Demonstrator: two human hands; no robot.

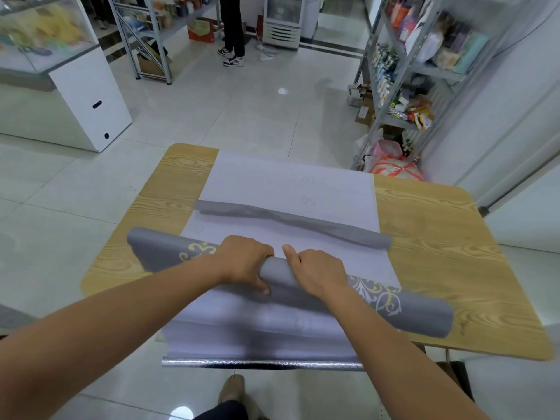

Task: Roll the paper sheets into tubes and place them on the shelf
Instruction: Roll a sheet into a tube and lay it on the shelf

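Lower left of centre, I see the wooden table (pixel 439 268), and the big grey paper roll (pixel 277 270) lies slanted across its near half on a flat pale sheet (pixel 272 177). My left hand (pixel 242 262) is on the roll's middle, fingers (pixel 260 286) curled round it. Just right of that, my right hand (pixel 318 274) grips it too, thumb up. A thinner grey roll (pixel 303 221) lies just behind. Upper right stands the metal shelf (pixel 424 71).
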